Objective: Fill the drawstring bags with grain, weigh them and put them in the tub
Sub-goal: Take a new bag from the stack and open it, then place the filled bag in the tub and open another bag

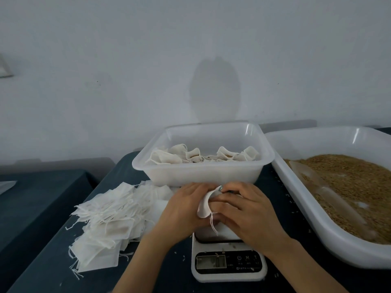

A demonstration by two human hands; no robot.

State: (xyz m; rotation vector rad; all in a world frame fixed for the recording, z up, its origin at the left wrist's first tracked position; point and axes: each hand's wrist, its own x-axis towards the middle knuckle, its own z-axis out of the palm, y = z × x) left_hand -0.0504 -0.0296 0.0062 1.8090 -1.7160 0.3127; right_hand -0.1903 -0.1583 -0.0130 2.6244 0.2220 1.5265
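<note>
Both hands meet over the white kitchen scale at the table's middle. My left hand and my right hand both hold one small white drawstring bag between them, its string hanging down. A pile of empty flat bags lies to the left. Behind the hands stands the clear tub with several filled bags inside. At the right a big white tray holds brown grain and a clear scoop.
The table wears a dark blue cloth. A second dark table stands apart at the left, with a gap between. A pale wall rises close behind the tub. A few grains lie scattered round the scale.
</note>
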